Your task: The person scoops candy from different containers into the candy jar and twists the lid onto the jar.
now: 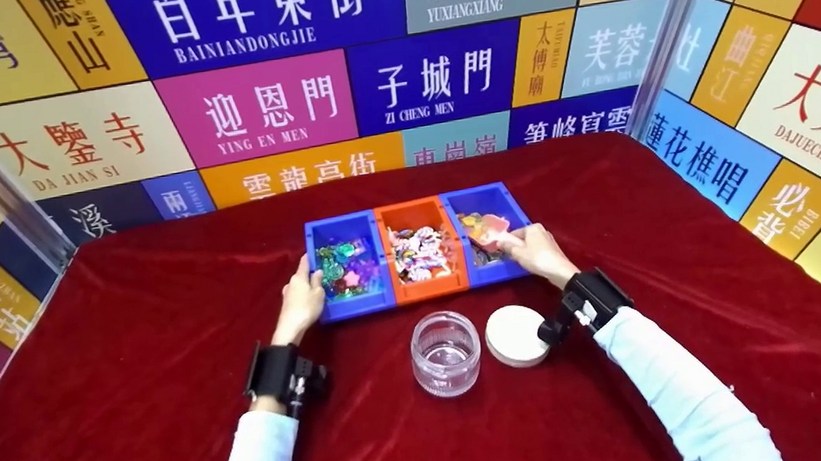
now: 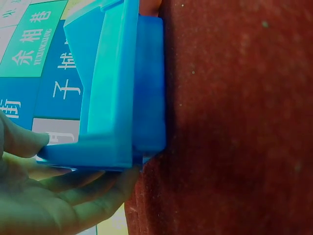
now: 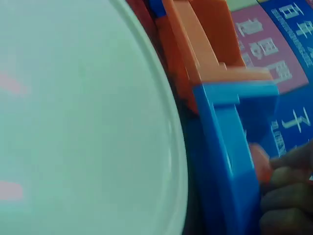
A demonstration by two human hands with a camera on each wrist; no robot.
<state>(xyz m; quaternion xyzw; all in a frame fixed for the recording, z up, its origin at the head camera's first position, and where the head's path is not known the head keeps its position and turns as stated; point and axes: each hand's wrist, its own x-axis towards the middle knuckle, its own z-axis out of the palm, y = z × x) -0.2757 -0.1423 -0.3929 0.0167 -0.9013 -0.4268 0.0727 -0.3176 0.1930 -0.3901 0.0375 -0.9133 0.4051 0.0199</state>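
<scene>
A row of three joined bins lies on the table: a left blue bin (image 1: 354, 307), an orange bin (image 1: 431, 289) and a right blue bin (image 1: 497, 273). My left hand (image 1: 300, 301) grips the outer side of the left blue bin, its thumb over the rim and fingers beneath in the left wrist view. With my right hand (image 1: 542, 252) I pinch the handle of a small pink scoop (image 1: 489, 229) inside the right blue bin. That bin holds small mixed pieces, partly hidden by the scoop. Green and purple beads (image 1: 342, 263) fill the left one; pale striped pieces (image 1: 420, 252) fill the orange one.
A clear jar (image 1: 445, 359) stands uncovered in front of the bins. Beside it lies a round white lid (image 1: 517, 335), close under the right wrist camera. Dark red cloth (image 1: 168, 374) covers the table, and sign-printed walls (image 1: 256, 110) rise behind it.
</scene>
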